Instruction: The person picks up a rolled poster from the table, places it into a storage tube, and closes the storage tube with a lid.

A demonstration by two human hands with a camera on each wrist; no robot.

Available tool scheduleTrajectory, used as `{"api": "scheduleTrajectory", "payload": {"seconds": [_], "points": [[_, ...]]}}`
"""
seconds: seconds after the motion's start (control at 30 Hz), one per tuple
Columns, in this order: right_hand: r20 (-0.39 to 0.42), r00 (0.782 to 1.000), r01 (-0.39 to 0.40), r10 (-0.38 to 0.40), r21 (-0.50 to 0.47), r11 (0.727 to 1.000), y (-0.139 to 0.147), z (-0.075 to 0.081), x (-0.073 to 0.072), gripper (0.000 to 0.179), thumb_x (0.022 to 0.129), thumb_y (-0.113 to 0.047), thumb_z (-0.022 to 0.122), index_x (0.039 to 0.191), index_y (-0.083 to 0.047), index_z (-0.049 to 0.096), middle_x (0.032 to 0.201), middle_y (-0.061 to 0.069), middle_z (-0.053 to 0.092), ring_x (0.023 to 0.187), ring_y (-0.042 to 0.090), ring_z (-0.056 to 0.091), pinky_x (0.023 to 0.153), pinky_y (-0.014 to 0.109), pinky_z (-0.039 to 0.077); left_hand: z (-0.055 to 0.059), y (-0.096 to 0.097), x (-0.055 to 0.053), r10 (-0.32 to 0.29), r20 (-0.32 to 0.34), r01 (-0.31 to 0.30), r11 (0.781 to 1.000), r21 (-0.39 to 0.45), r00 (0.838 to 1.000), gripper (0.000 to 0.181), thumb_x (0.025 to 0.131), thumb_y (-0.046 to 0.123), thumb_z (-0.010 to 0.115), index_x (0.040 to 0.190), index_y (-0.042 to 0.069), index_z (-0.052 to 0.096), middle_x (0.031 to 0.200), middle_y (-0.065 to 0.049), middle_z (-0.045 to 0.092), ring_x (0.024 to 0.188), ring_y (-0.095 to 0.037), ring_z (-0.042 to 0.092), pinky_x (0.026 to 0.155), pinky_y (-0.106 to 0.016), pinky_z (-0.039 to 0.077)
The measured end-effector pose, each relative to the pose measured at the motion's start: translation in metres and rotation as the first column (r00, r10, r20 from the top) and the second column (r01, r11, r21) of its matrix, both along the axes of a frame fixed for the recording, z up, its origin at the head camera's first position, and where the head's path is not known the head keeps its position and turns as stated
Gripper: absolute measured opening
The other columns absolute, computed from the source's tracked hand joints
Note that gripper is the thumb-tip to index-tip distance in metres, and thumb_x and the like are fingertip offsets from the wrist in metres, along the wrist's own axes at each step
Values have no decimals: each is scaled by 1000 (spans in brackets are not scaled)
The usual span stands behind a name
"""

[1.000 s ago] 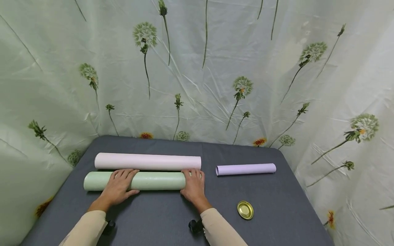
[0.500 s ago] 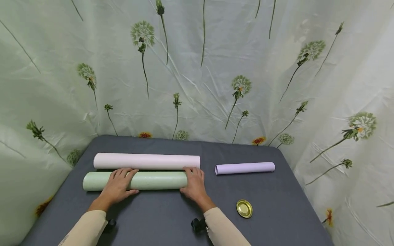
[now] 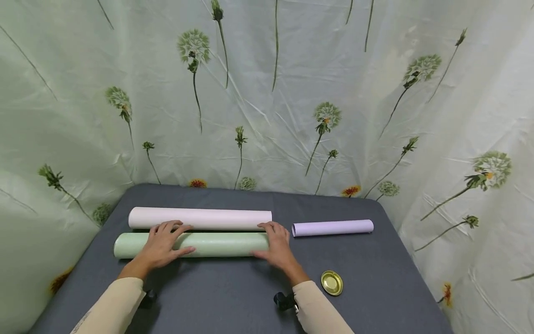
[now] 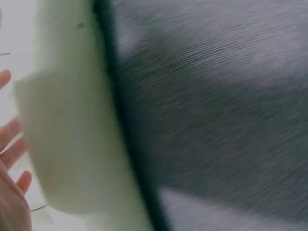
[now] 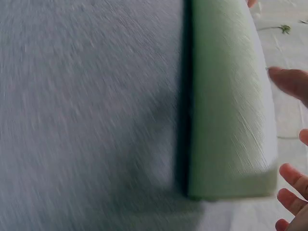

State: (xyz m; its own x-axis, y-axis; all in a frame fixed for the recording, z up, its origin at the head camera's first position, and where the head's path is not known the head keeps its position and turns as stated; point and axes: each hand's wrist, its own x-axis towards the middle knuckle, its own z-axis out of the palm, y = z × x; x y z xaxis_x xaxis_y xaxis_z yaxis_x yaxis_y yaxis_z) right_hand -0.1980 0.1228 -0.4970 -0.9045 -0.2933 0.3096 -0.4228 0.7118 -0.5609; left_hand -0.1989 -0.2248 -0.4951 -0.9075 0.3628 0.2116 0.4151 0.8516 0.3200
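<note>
A pale green roll (image 3: 221, 244), smooth like rolled paper, lies lengthwise on the dark grey table. Over its left part hovers my left hand (image 3: 162, 246), fingers spread and thumb apart on the near side. My right hand (image 3: 278, 246) is spread the same way at the roll's right end, partly hiding it. In the left wrist view, fingers of the left hand (image 4: 14, 202) show a gap from the green roll (image 4: 79, 125). The right wrist view likewise has spread fingers of the right hand (image 5: 298, 207) beyond the roll (image 5: 226, 106). Neither hand grips anything.
Just behind the green roll lies a pale pink roll (image 3: 200, 219), nearly parallel. A shorter lavender roll (image 3: 333, 228) is on the right. Nearer on that side sits a small gold dish (image 3: 332, 283). A flowered curtain (image 3: 267, 116) surrounds the grey table (image 3: 221, 301).
Both hands have let go of the green roll and come off it with fingers spreading. The right hand has shifted to the right, uncovering more of the roll's end.
</note>
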Motion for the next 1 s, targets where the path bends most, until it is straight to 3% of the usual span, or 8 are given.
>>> {"api": "scheduleTrajectory", "payload": {"seconds": [0.13, 0.3, 0.53, 0.67, 0.8, 1.0], "points": [[41, 999, 22, -21, -30, 999, 18, 9, -4, 67, 73, -35, 84, 128, -11, 55, 127, 14, 47, 124, 38, 40, 103, 61, 21, 14, -5, -12, -43, -18, 43, 999, 31, 999, 52, 89, 42, 64, 131, 12, 56, 125, -19, 50, 120, -42, 42, 95, -64, 26], [38, 998, 54, -53, -28, 998, 49, 15, -11, 63, 74, -26, 84, 127, -7, 56, 127, 16, 49, 123, 38, 42, 101, 60, 23, 32, -13, -23, -61, -8, 61, 998, 21, 998, 47, 87, 19, 68, 130, 6, 55, 119, -23, 50, 116, -46, 44, 94, -66, 29], [-46, 996, 73, -72, 37, 997, 124, 13, -25, 61, 65, 2, 83, 121, -3, 60, 123, 21, 53, 117, 42, 47, 93, 60, 27, 50, -17, -45, -58, 54, 60, 997, -42, 997, 58, 82, 24, 75, 132, 3, 53, 125, -27, 48, 115, -49, 45, 93, -66, 33], [-18, 994, 112, -111, 90, 990, 163, 11, -33, 62, 65, 5, 82, 123, -1, 59, 123, 22, 53, 117, 42, 47, 94, 60, 25, 51, -19, -57, -30, 121, 32, 999, -18, 992, 63, 82, 26, 75, 134, 1, 50, 129, -29, 45, 119, -50, 42, 94, -68, 31], [36, 988, 145, -152, 151, 978, 198, 10, -35, 65, 65, 8, 79, 126, 0, 57, 125, 24, 51, 119, 44, 44, 95, 63, 22, 45, -18, -65, -19, 186, 19, 1000, 1, 982, 65, 82, 27, 74, 135, 0, 48, 131, -30, 44, 121, -51, 40, 95, -66, 32], [82, 974, 191, -213, 219, 957, 232, 7, -35, 70, 65, 7, 80, 129, 2, 52, 131, 29, 46, 122, 49, 40, 95, 67, 21, 35, -25, -72, -4, 191, 7, 1000, -15, 981, 68, 76, 25, 78, 134, 1, 50, 132, -30, 45, 121, -51, 41, 97, -65, 32]]}}
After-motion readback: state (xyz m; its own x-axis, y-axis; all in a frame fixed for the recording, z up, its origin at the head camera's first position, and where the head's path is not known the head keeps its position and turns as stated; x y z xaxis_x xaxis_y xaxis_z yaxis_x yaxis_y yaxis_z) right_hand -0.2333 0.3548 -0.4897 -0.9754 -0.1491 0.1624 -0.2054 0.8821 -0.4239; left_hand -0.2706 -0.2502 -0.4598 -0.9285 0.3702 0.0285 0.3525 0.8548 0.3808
